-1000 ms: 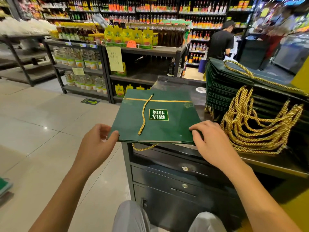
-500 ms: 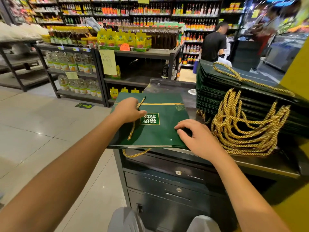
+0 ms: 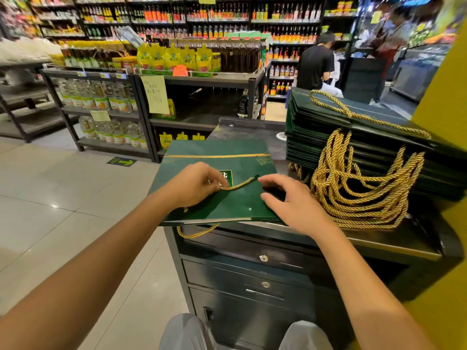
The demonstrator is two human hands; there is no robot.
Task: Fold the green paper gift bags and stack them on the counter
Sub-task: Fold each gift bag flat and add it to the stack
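Note:
A flat green paper gift bag point(image 3: 228, 205) lies on the near left of the dark counter point(image 3: 394, 245), its left part hanging over the edge. My left hand point(image 3: 194, 184) pinches its gold rope handle point(image 3: 238, 185) over the bag's label. My right hand point(image 3: 294, 202) rests on the bag's right side with fingers curled, fingertips close to the rope's free end. A second gold loop point(image 3: 194, 232) hangs below the bag's near edge. To the right stands a tall stack of folded green bags point(image 3: 374, 137) with many gold handles point(image 3: 358, 188) spilling forward.
Under the counter are dark metal drawers point(image 3: 262, 274). Store shelves with bottles and yellow pouches point(image 3: 177, 61) stand behind on a tiled floor point(image 3: 63, 198). A person in a black shirt point(image 3: 314, 64) stands at the back. My knees point(image 3: 187, 332) show at the bottom.
My left hand went from the bag's near left corner up to the rope handle, then pulled it rightward across the bag. My right hand stayed on the bag's right side.

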